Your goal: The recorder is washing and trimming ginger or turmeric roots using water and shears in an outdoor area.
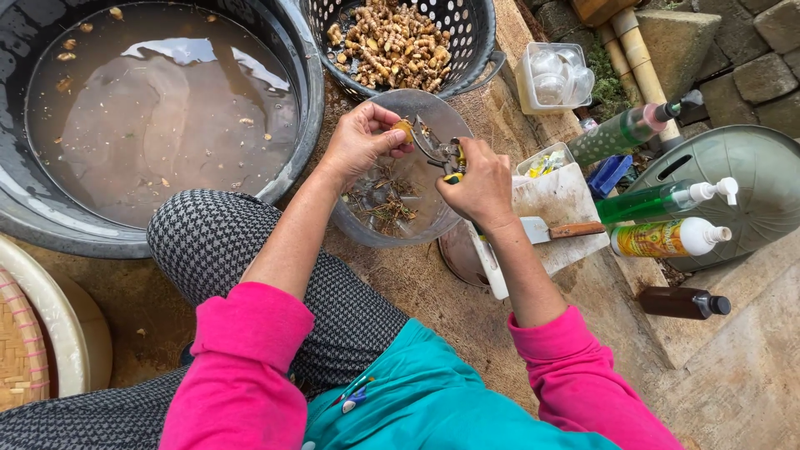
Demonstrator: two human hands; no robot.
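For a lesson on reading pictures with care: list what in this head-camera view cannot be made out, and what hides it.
- Bottom of the water tub: head view, hidden by murky brown water.
- Shears: handles hidden inside the right hand.
- Yellow root piece: mostly covered by left hand fingers.
- Woven tray: cut off by the left edge.
- Metal pot: hidden under the clear bowl.

The clear bowl sits at centre, holding root trimmings. At eleven o'clock from it stands the water tub; at twelve, touching the bowl's rim, the perforated basket with roots in it. At three o'clock lies a cutting board with a knife on it. Beyond, at three to four o'clock, lie the bottles. A woven tray lies at eight o'clock.
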